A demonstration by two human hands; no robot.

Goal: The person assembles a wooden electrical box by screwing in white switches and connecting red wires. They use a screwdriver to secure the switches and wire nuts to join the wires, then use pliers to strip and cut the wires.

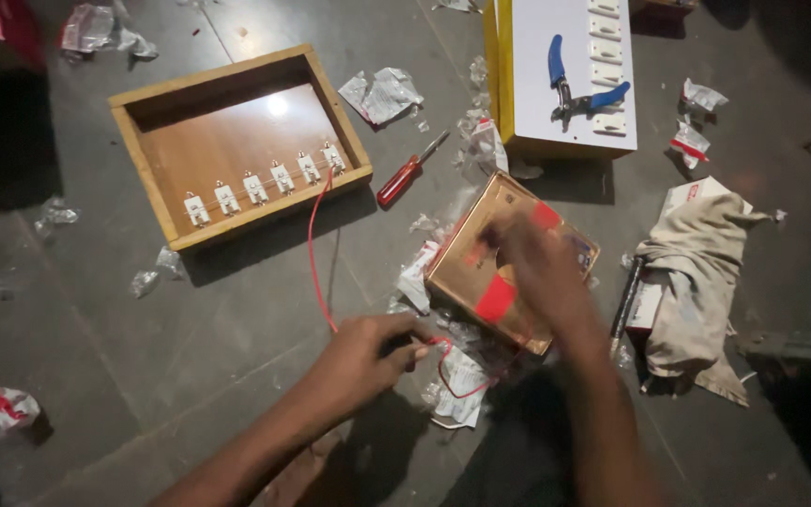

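Left hand [368, 352]: pinched closed on the red wire [313, 253], keeping it taut from the wooden tray [143, 141].
Right hand [542, 268]: blurred over the cardboard box [462, 272]; grip cannot be told.
Floor [190, 329]: carries everything; red screwdriver [405, 174] beside the tray.

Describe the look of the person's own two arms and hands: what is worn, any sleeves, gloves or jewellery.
Both forearms are bare, with no sleeves in view. The left hand wears no glove, and no ring, watch or bracelet shows on it. The right hand is motion-blurred; no glove shows, but small items such as rings cannot be ruled out. The dim light hides finer detail.
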